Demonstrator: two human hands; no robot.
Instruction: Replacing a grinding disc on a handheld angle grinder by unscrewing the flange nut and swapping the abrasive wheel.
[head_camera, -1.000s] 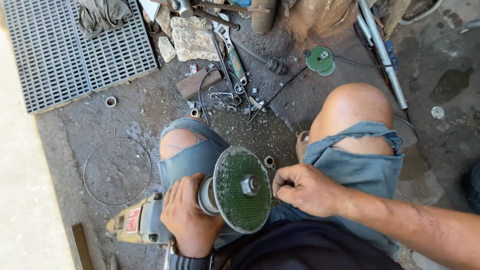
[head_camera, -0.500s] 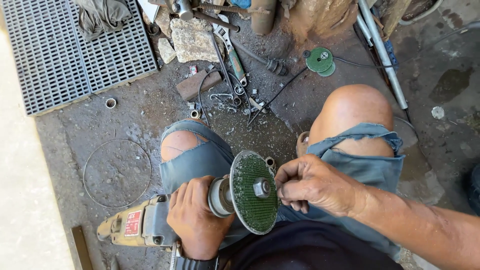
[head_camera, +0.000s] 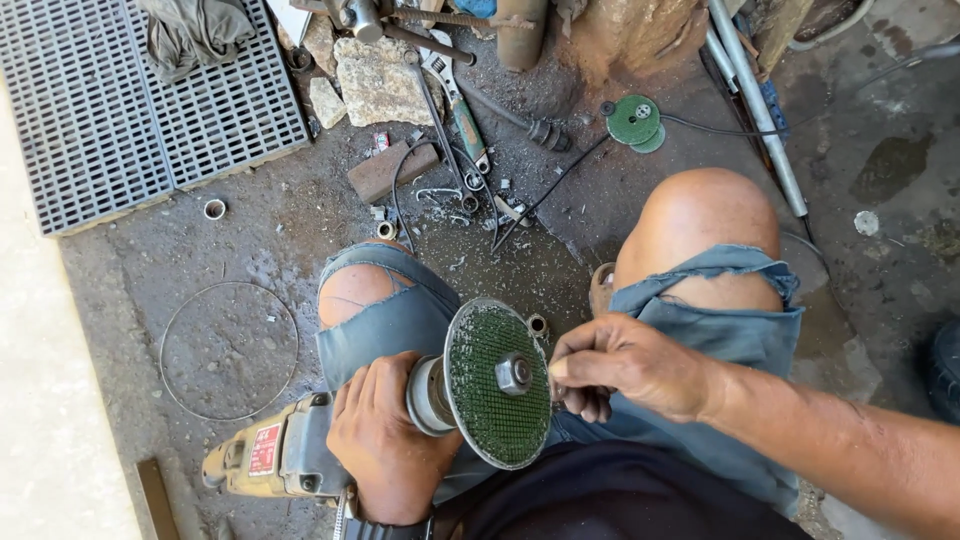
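A: What do we see at the left edge of the ground?

B: There is a metal grate (head_camera: 150, 100) in the top left corner, with a grey cloth (head_camera: 195, 35) lying on it. Below it a thin wire ring (head_camera: 228, 350) lies flat on the concrete ground (head_camera: 250, 220).

A: And the left hand (head_camera: 385, 440)?

B: It is wrapped fully around the body of the grinder (head_camera: 290, 455), just behind the disc. The fingers are closed tight on it, and the yellow back end of the tool sticks out to the left, low over the ground. The tool rests against the torn jeans (head_camera: 400, 320) of the left leg.

A: Where is the disc?

B: The green disc (head_camera: 495, 385) sits on the front of the grinder, between the two hands. Its face is tilted up toward the camera, and a nut (head_camera: 513, 374) is in its centre.

A: What does the right hand (head_camera: 625, 365) do?

B: It is just to the right of the disc, touching its rim. The fingers are curled together, as in a pinch. If they hold some small thing, I cannot tell.

A: And farther right?

B: A second green disc (head_camera: 635, 120) lies on the ground near the top, above the bare right knee (head_camera: 700, 220), and a metal pipe (head_camera: 755, 105) lies beside it.
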